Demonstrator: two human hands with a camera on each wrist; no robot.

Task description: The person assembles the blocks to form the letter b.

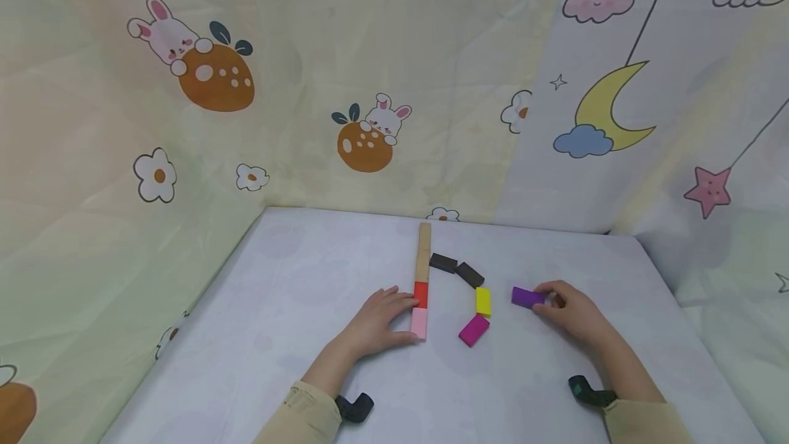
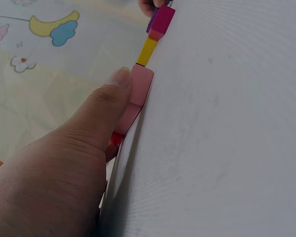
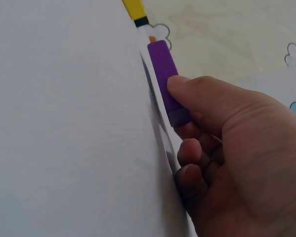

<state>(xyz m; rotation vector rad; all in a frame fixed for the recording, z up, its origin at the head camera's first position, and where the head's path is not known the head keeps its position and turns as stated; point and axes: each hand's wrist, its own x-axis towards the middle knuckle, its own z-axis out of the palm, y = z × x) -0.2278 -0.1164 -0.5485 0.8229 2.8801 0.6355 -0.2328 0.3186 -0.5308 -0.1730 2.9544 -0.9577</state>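
A purple block (image 1: 525,297) is pinched between thumb and fingers of my right hand (image 1: 573,310), to the right of the other blocks. In the right wrist view the purple block (image 3: 163,74) is seen with the thumb on its face. My left hand (image 1: 379,324) rests beside a straight column, its extended fingers and thumb touching the red block (image 1: 420,294) and pink block (image 1: 419,324). Natural wood (image 1: 423,252) continues that column at the far end. Right of it, two black blocks (image 1: 444,263), a yellow block (image 1: 483,301) and a magenta block (image 1: 474,330) form a curve.
A white-covered table (image 1: 246,362) bears all the blocks. Printed cloth (image 1: 296,53) with rabbits, flowers and a moon rises behind and at both sides. Each wrist wears a black device, such as the left one (image 1: 355,408).
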